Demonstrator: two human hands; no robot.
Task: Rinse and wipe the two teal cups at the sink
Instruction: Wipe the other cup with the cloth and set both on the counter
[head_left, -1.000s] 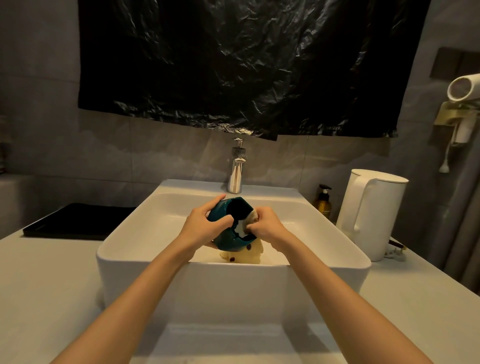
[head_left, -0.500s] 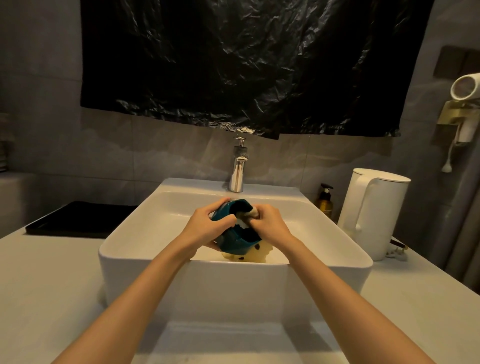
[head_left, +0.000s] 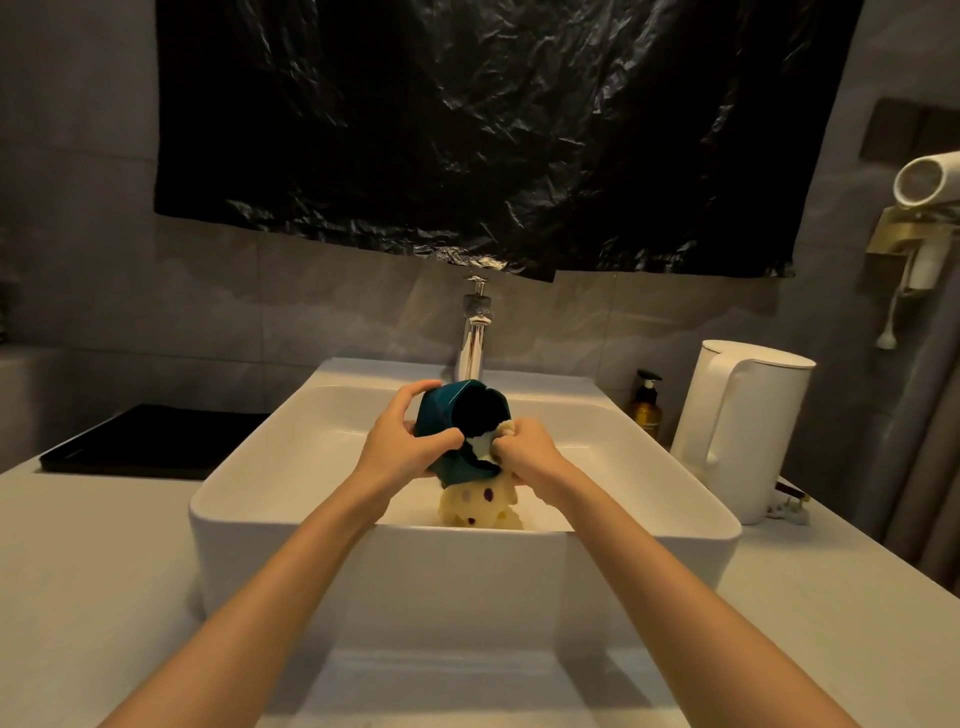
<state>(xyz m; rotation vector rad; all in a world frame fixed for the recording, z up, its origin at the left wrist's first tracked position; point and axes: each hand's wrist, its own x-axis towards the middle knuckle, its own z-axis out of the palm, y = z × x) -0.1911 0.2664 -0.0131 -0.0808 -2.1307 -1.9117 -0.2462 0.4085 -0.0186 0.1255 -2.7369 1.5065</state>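
Note:
One teal cup (head_left: 441, 415) is held over the white sink basin (head_left: 291, 457), tilted with its mouth toward the right. My left hand (head_left: 400, 441) grips its side, thumb and fingers curled round it. My right hand (head_left: 524, 452) pinches a pale yellow cloth (head_left: 483, 499) with dark spots, pressing part of it into the cup's rim. The rest of the cloth hangs down into the basin. A second teal cup is not visible.
A chrome tap (head_left: 474, 338) stands behind the basin. A white kettle (head_left: 737, 426) and an amber pump bottle (head_left: 647, 410) sit on the right counter. A black tray (head_left: 150, 441) lies on the left. A hair dryer (head_left: 930, 182) hangs on the right wall.
The cup has turned in my left hand, its mouth now facing more to the right and up. My right hand with the cloth has shifted along the rim.

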